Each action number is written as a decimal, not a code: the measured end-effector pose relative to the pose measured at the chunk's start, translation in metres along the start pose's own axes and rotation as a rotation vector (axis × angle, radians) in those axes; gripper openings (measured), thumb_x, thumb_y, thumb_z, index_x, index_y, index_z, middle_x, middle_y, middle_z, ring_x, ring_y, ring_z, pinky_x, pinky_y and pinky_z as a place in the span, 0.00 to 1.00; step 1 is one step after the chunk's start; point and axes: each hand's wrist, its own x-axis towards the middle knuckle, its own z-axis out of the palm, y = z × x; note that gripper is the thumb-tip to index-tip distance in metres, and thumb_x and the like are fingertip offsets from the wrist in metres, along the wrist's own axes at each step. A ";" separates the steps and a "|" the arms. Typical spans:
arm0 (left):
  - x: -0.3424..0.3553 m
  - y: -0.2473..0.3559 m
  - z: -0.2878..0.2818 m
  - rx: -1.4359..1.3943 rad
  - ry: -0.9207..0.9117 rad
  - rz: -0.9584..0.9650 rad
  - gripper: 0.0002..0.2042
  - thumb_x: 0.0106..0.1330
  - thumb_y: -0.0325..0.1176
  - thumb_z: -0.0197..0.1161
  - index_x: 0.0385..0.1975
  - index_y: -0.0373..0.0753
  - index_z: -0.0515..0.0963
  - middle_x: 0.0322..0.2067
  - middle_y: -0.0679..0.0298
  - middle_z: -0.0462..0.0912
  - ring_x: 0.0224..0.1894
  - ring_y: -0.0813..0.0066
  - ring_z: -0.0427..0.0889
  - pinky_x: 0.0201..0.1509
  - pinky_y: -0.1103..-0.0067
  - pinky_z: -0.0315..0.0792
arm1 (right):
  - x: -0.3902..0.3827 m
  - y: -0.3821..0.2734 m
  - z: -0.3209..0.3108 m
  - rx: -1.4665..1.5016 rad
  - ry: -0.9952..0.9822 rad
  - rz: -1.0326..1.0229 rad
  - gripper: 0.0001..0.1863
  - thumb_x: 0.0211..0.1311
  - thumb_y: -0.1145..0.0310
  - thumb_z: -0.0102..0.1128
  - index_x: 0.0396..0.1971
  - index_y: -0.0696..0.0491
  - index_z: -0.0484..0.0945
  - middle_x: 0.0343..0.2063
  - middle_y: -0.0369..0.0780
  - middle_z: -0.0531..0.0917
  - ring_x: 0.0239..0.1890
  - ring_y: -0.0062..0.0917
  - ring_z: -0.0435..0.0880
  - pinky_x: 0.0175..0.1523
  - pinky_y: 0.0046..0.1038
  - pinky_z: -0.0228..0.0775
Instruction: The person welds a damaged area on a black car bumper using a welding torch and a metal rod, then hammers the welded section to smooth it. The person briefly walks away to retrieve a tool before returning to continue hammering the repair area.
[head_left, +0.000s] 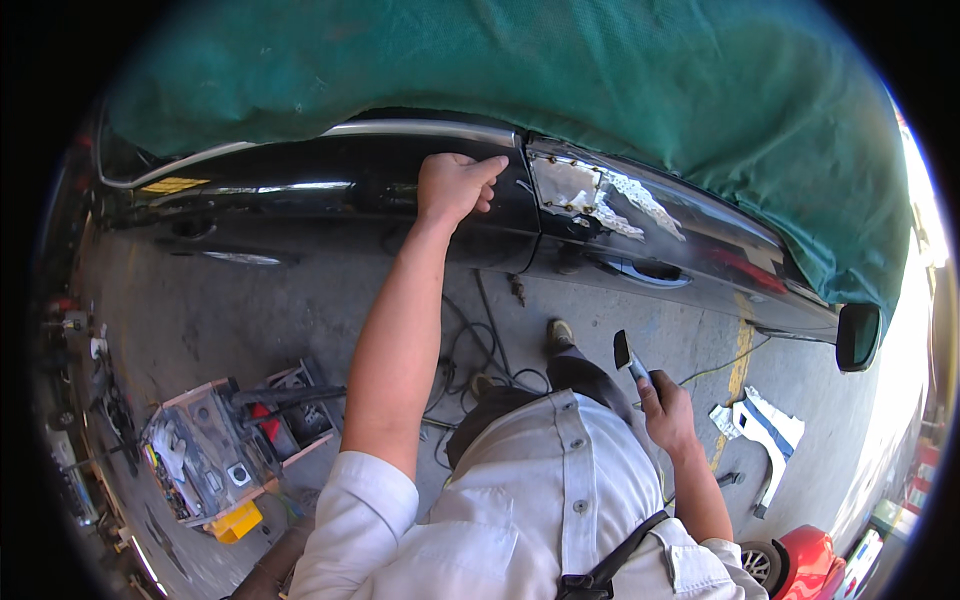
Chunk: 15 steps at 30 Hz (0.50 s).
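My left hand (459, 186) reaches out over the upper side of a black car door (330, 195), close to the door gap. Its fingers are curled and pressed together; what they hold, if anything, does not show. Just right of the gap, the neighbouring door (700, 240) has a bare metal patch (567, 185) with brownish spots along its edges and ragged silvery areas beside it. Lower down at my right side, my right hand (668, 410) is wrapped round the handle of a hammer-like tool (623, 350) with a dark head, held away from the car.
A green cover (500, 65) drapes over the car's upper part. A side mirror (858, 337) sticks out at right. Dark cables (487, 330) lie near my feet. At lower left stands a tool cart (205, 440); a white and blue panel piece (768, 430) lies on the floor at right.
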 end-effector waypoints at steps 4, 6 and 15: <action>0.000 0.001 0.000 -0.004 -0.001 -0.003 0.19 0.59 0.41 0.77 0.19 0.30 0.82 0.17 0.60 0.83 0.15 0.76 0.80 0.18 0.79 0.75 | 0.001 0.003 -0.002 0.019 0.003 -0.015 0.21 0.75 0.54 0.54 0.36 0.61 0.77 0.24 0.57 0.79 0.30 0.57 0.78 0.37 0.46 0.70; 0.000 0.002 0.001 0.005 0.000 -0.014 0.19 0.59 0.41 0.77 0.19 0.29 0.82 0.17 0.60 0.83 0.15 0.76 0.80 0.19 0.79 0.75 | 0.002 0.006 -0.003 0.022 0.009 -0.022 0.21 0.74 0.54 0.54 0.37 0.61 0.77 0.24 0.57 0.79 0.30 0.57 0.79 0.37 0.46 0.70; -0.018 -0.007 0.021 0.220 0.054 0.045 0.21 0.55 0.47 0.81 0.17 0.33 0.84 0.15 0.62 0.84 0.16 0.77 0.82 0.25 0.79 0.76 | 0.003 0.018 -0.010 0.015 0.008 0.009 0.21 0.74 0.54 0.54 0.37 0.62 0.78 0.25 0.58 0.80 0.32 0.57 0.79 0.39 0.45 0.72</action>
